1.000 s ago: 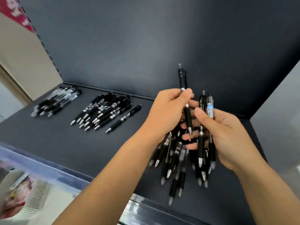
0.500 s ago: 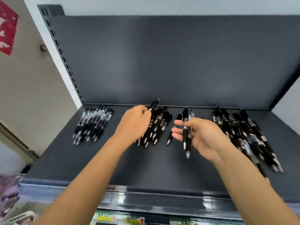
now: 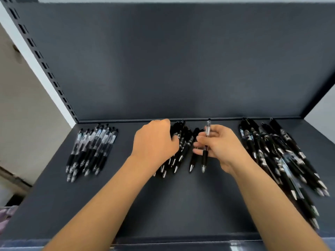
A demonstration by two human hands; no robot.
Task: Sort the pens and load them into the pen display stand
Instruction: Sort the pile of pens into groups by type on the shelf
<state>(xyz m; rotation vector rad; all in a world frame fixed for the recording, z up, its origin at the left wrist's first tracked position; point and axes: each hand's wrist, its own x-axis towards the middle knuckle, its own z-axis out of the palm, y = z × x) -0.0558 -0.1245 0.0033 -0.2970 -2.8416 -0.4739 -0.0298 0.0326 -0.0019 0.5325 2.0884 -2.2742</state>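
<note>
One clear-barrelled pen (image 3: pixel 208 131) remains pinched in the right hand (image 3: pixel 217 147), near the shelf's (image 3: pixel 163 205) back edge; the left hand (image 3: pixel 154 142) has dropped onto the middle pile (image 3: pixel 184 149), its grip hidden.

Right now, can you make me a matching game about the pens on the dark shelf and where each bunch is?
Things
1. neat row of clear-barrelled pens
2. bunch of all-black pens
3. single clear-barrelled pen
4. big messy heap of mostly black pens

Places
A. in the grip of the right hand
B. right end of the dark grey metal shelf
C. left end of the shelf
D. under the left hand

Pairs: 1-C, 2-D, 3-A, 4-B.
</note>
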